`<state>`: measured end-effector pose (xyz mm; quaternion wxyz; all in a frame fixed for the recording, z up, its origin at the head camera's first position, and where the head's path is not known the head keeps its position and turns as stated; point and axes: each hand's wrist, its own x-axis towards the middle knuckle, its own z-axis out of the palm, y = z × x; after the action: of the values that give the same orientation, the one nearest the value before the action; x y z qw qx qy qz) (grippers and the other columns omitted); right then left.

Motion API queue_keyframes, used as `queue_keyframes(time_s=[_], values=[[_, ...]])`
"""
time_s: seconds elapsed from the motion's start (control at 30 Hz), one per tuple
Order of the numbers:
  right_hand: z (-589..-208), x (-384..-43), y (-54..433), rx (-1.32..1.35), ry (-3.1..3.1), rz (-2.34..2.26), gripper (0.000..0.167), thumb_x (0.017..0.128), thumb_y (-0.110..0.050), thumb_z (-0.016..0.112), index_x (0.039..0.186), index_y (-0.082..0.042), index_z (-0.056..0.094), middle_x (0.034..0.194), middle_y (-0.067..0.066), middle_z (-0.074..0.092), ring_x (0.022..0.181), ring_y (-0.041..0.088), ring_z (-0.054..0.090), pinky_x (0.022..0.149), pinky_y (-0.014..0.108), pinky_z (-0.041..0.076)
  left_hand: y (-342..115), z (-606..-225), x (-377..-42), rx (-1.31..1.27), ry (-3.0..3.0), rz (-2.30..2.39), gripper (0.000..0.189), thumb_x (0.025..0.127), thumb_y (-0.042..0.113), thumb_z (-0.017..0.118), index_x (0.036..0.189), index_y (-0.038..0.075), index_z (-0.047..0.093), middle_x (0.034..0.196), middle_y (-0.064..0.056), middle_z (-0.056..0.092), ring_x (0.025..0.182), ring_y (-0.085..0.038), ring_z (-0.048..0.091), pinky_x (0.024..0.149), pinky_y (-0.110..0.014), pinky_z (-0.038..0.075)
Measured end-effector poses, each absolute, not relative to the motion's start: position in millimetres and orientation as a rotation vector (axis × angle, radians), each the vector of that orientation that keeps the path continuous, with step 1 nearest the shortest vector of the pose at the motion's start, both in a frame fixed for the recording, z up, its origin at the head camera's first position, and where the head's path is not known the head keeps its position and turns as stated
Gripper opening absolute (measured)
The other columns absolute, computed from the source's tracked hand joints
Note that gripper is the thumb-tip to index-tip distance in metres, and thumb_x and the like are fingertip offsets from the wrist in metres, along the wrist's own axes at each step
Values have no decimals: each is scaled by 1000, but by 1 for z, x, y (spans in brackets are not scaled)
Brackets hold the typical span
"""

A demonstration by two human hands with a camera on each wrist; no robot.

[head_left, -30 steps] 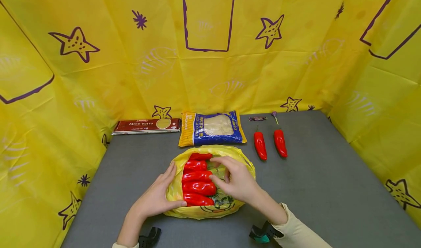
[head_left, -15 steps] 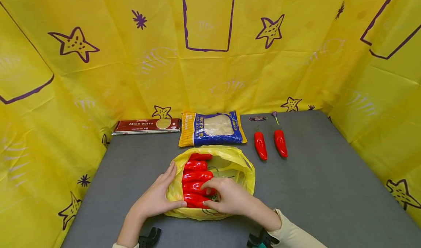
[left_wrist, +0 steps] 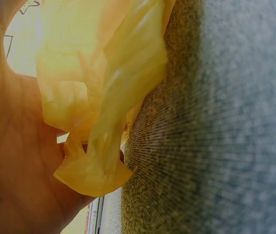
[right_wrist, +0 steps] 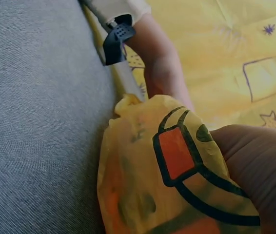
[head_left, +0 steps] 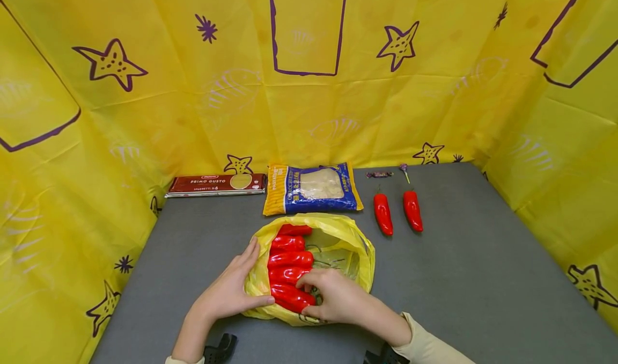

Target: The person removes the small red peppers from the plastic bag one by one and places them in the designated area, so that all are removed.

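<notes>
Five glossy, elongated red peppers (head_left: 291,259) lie side by side between the hands, inside a crinkled yellow plastic bag (head_left: 335,220) with its mouth gaping. From my remote seat I see the left hand (head_left: 229,289) with fingers extended and thumb spread, resting against the bag's rim without clenching. The right hand (head_left: 343,297) reaches in from the other side, thumb and fingers pinching the end of the nearest pepper (head_left: 291,297); yellow film hides the fingertips from my right wrist view. Beyond the right hand, two loose red peppers (head_left: 383,215) lie on the dark grey tabletop (head_left: 483,278).

I judge the pinch to be the weak spot: slick skin and a hold on one end could let the pepper slip or swing into its neighbours. The thin rim could also sag and snag the right hand if the left hand moved away.
</notes>
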<state>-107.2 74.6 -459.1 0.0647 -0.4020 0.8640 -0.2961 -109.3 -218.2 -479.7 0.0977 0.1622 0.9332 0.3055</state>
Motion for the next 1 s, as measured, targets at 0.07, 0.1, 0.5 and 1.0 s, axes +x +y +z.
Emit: queue_keyframes(time_s=[0.07,0.1,0.5,1.0], values=[[-459,-106,74,-1175,2620,-872,32,83,-24,91,109,-13,76,93,-9,72,79,3,60,72,16,49,-218,-479,-110,476,2759,908,127,78,73,80,170,8,21,179,-9,11,151,-40,36,114,-63,43],[-459,-106,74,-1154,2625,-860,32,82,-25,92,108,-13,77,92,-10,72,78,2,60,71,16,49,-218,-479,-110,470,2756,911,127,78,73,81,170,8,21,179,-8,11,151,-41,36,114,-63,42],[-458,-102,74,-1040,2626,-783,31,80,-23,92,105,-12,76,81,-12,70,65,-5,53,58,12,43,-218,-480,-109,467,2749,903,128,78,73,81,170,8,20,179,-9,11,151,-42,35,113,-64,43],[-445,-107,83,-1039,2674,-779,34,80,-30,93,107,-15,79,87,-12,73,68,0,53,59,19,45,-218,-481,-108,486,2759,907,127,79,73,80,169,7,22,179,-9,11,152,-51,32,115,-67,39]])
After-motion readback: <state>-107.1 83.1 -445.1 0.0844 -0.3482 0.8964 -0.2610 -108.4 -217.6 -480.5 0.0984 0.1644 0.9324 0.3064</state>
